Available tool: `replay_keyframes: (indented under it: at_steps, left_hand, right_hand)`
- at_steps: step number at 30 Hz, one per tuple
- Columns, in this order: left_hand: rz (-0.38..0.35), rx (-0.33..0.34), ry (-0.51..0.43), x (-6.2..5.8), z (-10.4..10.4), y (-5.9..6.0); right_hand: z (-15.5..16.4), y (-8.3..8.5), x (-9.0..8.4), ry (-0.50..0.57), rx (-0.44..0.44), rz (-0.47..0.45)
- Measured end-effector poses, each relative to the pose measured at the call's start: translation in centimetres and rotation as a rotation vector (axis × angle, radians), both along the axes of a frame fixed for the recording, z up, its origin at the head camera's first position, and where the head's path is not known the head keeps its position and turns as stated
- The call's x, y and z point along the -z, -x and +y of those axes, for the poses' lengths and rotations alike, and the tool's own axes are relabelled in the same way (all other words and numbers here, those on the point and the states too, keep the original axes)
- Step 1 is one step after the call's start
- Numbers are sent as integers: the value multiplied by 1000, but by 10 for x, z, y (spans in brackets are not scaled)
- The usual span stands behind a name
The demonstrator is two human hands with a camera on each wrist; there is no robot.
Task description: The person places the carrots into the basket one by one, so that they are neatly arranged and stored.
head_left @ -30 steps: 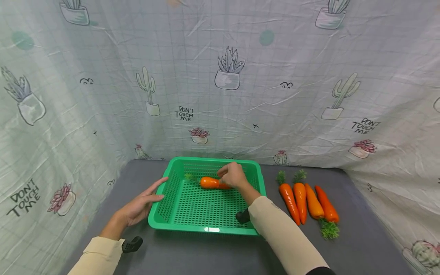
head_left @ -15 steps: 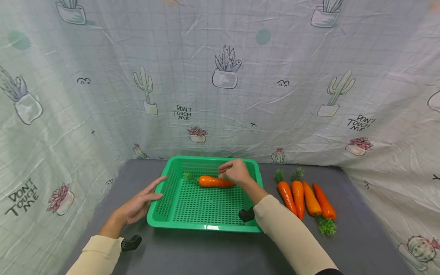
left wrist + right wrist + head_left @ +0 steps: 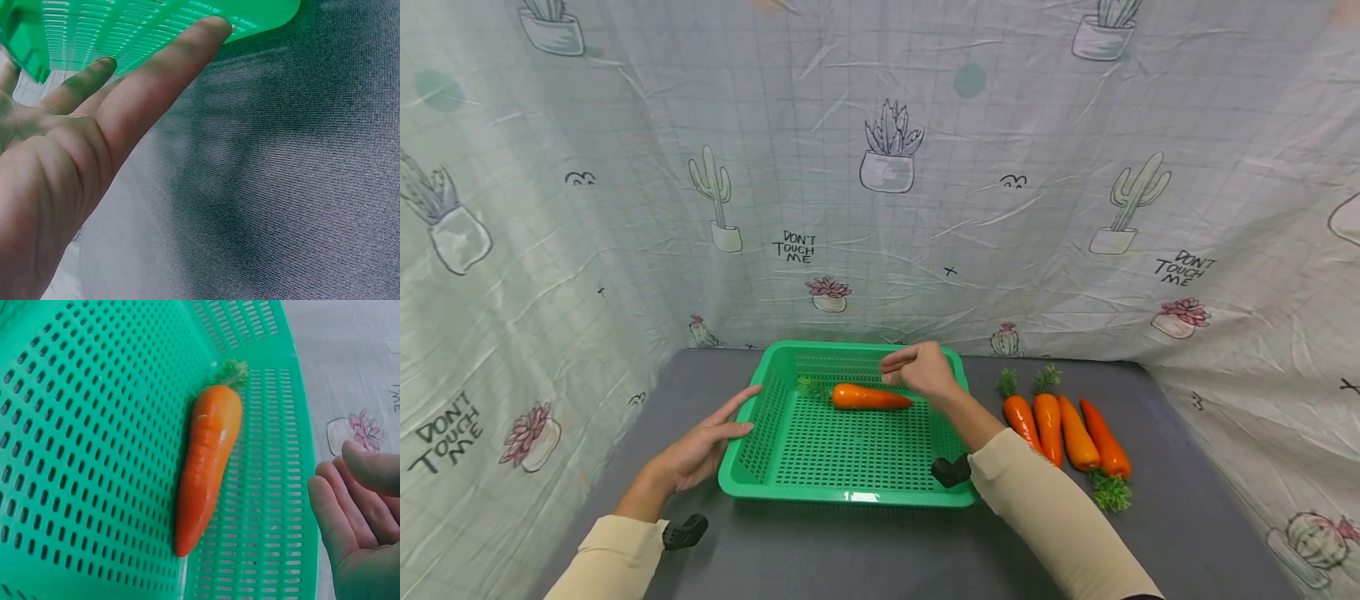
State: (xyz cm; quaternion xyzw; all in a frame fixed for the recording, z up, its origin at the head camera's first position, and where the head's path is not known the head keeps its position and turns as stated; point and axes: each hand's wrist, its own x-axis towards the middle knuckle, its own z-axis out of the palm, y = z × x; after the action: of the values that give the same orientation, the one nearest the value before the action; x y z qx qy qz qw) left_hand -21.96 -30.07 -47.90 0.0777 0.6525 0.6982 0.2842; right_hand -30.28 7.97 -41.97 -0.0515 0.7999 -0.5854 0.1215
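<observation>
One orange carrot [image 3: 871, 397] with a green leafy top lies across the far part of a green plastic basket [image 3: 847, 497]. Its tip points right in the head view. My right hand [image 3: 921, 369] hovers above the basket's far right part, fingers loosely bent and holding nothing; in the right wrist view the carrot [image 3: 209, 465] lies apart from the fingers. On the basket's left side, my left hand [image 3: 703, 450] rests with extended fingers touching the outer wall. In the left wrist view, the thumb and fingers lie straight along the slotted green side.
Several more carrots [image 3: 1078, 437] lie side by side on the grey tabletop [image 3: 805, 550] right of the basket, some with tops facing away, another with its top toward me. A patterned cloth [image 3: 970, 225] hangs behind and at both sides.
My right hand has let go of the carrot and risen slightly up and to the right, uncovering the carrot's tip. The left hand stays at the basket's side. The head view has shifted slightly.
</observation>
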Motion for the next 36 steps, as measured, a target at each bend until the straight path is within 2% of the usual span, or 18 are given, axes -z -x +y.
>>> replay_keyframes:
  at_steps: [16,23,36]
  left_hand:
    - [-1,3,5,-1,-1,0]
    - [8,4,14,-2,0,0]
    - [4,4,7,-2,1,0]
  right_hand:
    - [18,-7,-3,37,-3,28]
    - [28,-14,-7,3,-8,65]
    - [46,-23,-13,-14,26,67]
